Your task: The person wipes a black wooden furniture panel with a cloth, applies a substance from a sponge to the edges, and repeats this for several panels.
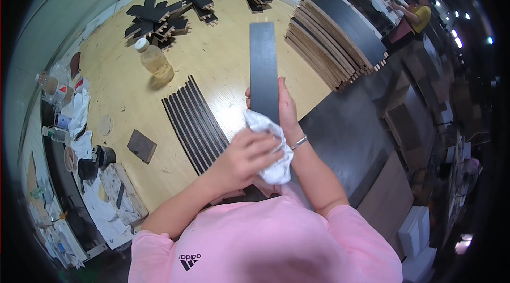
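Observation:
A flat dark board points away from me over the table. My right hand grips its right edge, with fingertips showing at the left edge and a bracelet on the wrist. In my left hand is a crumpled white cloth, pressed against the near part of the board and hiding its near end. Just left of the board, several narrow dark strips lie in a row on the table.
Pale wooden table carries crossed piles of dark boards, a bottle of yellowish liquid and a small brown block. A tall stack of boards stands at the right. Black pots sit far left. Another person works at back right.

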Available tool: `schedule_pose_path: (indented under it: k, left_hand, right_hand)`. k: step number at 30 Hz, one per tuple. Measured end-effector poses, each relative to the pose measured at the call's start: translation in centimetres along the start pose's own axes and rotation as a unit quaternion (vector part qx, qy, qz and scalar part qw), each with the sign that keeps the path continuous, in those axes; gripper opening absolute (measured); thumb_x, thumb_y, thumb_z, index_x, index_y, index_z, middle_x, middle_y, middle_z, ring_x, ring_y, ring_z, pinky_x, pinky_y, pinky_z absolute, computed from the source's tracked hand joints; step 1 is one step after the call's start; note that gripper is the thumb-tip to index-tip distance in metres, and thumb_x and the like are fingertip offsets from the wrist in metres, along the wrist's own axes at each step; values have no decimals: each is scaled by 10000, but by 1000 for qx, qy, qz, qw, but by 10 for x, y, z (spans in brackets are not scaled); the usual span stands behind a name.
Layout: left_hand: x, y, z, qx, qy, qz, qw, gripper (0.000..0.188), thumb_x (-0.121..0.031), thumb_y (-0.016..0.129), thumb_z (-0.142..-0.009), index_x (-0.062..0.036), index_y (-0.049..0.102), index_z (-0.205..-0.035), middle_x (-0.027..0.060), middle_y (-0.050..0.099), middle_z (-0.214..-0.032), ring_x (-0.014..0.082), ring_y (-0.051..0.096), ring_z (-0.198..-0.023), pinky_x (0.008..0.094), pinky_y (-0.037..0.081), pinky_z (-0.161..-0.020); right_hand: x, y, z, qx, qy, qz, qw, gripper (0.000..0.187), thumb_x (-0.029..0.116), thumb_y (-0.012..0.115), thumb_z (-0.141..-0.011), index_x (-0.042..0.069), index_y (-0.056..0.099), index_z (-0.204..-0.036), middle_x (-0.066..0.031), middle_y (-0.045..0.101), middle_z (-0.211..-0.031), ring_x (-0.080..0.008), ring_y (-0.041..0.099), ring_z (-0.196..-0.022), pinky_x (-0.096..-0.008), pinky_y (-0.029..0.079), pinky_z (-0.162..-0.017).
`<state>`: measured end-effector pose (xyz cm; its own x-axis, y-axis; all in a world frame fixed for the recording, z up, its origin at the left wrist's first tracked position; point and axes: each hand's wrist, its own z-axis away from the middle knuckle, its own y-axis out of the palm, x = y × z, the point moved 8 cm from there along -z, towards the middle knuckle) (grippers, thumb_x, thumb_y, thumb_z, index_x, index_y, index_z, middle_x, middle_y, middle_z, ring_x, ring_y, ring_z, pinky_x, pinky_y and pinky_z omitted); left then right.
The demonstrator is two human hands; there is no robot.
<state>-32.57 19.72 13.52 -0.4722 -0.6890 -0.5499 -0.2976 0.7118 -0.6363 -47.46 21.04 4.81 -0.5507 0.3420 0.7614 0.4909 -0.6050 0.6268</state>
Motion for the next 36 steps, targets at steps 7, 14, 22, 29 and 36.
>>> schedule_pose_path:
  k: [7,14,22,29,36]
  left_hand:
    - [93,-18,78,-183,-426,311,830,275,-77,693,-803,3,630,-1059,84,672,-939,206,652,-850,331,513,-784]
    - [109,-26,67,-237,-469,439,729,179,-141,696,-863,9,623,-926,100,663,-736,161,604,-476,270,484,-428]
    - [85,-61,79,-450,-383,420,689,74,-7,673,-859,17,646,-923,57,691,-829,109,658,-689,243,528,-614]
    - [88,-100,86,-514,-303,376,709,93,-8,647,-886,24,661,-972,78,705,-911,118,675,-759,253,545,-690]
    - [77,-100,77,-504,-294,351,732,74,-2,648,-886,20,661,-956,53,694,-898,92,654,-768,237,523,-712]
  right_hand:
    - [10,26,11,29,51,-52,997,645,535,216,-1034,4,580,-1071,-116,649,-784,-190,638,-592,-313,581,-609]
    - [-44,56,37,189,222,74,954,570,453,307,-1046,-38,592,-1092,-160,674,-825,-248,687,-655,-333,589,-612]
    - [-34,33,58,194,208,146,948,348,277,479,-1003,-18,645,-1081,-72,687,-901,-102,658,-725,-214,550,-679]
    - [-30,53,82,179,155,60,970,491,-17,532,-810,-1,434,-1291,-126,623,-1082,-171,666,-851,-295,576,-747]
    - [-29,54,86,148,159,65,974,516,-69,451,-731,0,421,-1242,-160,609,-1078,-216,678,-834,-323,583,-735]
